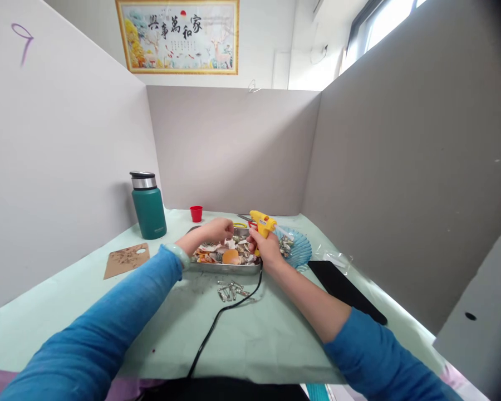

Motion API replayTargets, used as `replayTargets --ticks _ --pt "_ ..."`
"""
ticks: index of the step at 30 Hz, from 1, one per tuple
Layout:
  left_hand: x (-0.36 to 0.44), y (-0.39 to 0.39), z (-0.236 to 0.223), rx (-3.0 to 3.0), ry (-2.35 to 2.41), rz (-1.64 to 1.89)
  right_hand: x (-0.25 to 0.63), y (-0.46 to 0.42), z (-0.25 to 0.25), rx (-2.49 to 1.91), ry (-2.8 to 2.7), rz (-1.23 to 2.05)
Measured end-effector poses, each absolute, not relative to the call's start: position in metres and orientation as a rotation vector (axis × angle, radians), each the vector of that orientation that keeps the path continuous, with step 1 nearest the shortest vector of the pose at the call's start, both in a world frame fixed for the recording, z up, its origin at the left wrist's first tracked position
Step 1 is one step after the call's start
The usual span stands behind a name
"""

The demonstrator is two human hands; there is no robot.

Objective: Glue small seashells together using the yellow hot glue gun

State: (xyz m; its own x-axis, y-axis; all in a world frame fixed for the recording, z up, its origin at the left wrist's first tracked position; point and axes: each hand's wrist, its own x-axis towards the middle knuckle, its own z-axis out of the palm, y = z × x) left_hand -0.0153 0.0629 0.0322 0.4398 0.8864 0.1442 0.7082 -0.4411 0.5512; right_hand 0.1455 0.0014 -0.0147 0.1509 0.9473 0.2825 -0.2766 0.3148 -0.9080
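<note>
My right hand is wrapped round the handle of a yellow hot glue gun, with a clear glue stick poking out of its back. A black cord hangs from the handle and runs to the table's front edge. My left hand is above a metal tray, fingers closed in a pinch; what they hold, if anything, is hidden. Mixed seashells fill the tray, among them a flat orange shell. In front of the tray lies a small heap of metal clips.
A green bottle and a brown card are on the left. Behind the tray stand a red cup and scissors. A blue plate, clear plastic wrap and a black flat strip lie right. Partition walls enclose the table.
</note>
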Motion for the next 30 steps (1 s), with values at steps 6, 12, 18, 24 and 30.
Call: replayTargets --ticks 6,12,18,24,30 --pt "-0.045 0.054 0.020 1.884 1.218 0.738 0.145 0.001 -0.015 -0.831 -1.112 1.019" --pt "-0.048 0.054 0.009 1.964 1.240 0.836 0.145 0.002 -0.017 -0.874 -1.132 0.980" --pt "-0.022 0.027 0.021 2.184 1.177 0.853 0.146 0.005 -0.019 -0.849 -1.227 0.982" --pt "-0.013 0.021 0.021 2.386 1.253 1.005 0.144 0.004 -0.017 -0.893 -1.245 0.998" --pt "-0.019 0.031 0.017 2.228 1.155 0.963 0.143 0.006 -0.019 -0.946 -1.248 0.981"
